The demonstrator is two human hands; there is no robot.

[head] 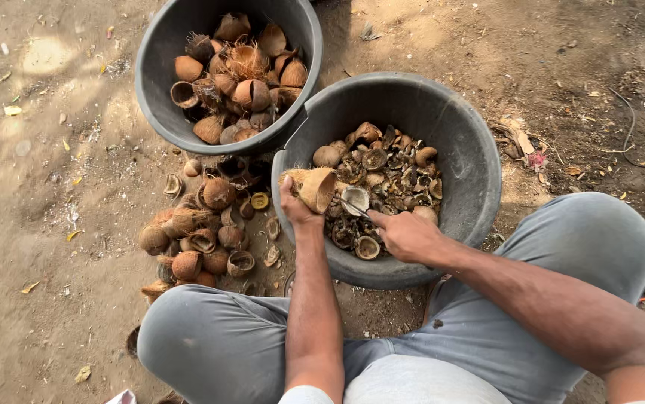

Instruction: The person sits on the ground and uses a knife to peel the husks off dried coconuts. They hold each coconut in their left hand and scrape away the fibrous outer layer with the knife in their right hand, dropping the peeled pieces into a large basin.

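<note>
Grey-trousered knees [263,344] flank the near tub [480,157] of shell scraps. Left hand [296,209] clamps a coconut half [315,187] over its rim; right hand [405,236] grips a thin blade [354,208] — prying in progress — next needs steady leverage.

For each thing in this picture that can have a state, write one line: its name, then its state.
Left hand: closed around a coconut shell half.
Coconut shell half: held over the near tub, tilted.
Right hand: gripping a thin metal tool.
Metal tool: tip at the shell's opening.
Near tub: partly filled with shell pieces.
Far tub: filled with husked shells.
</note>
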